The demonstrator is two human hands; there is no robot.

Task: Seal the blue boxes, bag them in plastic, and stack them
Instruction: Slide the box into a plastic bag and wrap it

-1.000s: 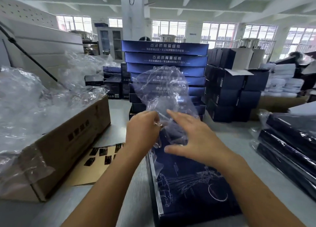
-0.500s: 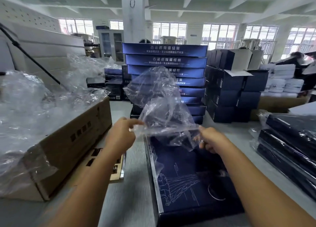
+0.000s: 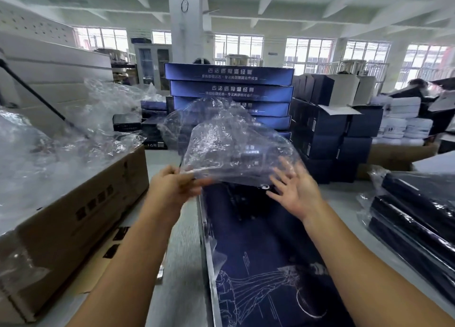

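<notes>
Two hands show, the left hand (image 3: pixel 172 186) and the right hand (image 3: pixel 295 191). One loose bag (image 3: pixel 234 149) is up between them. One blue box (image 3: pixel 258 240) lies on the counter (image 3: pixel 182 240). The stack (image 3: pixel 229 80) behind shows five blue boxes, with any lower ones hidden by the bag. One carton (image 3: pixel 73 216) holds crumpled bags beyond counting. At least three bagged boxes (image 3: pixel 418 216) lie to the right.

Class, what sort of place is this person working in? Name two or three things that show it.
Probably a packing workshop or warehouse: a tall stack of identical blue boxes, a cardboard carton heaped with clear plastic bags, and bagged boxes piled at right.
</notes>
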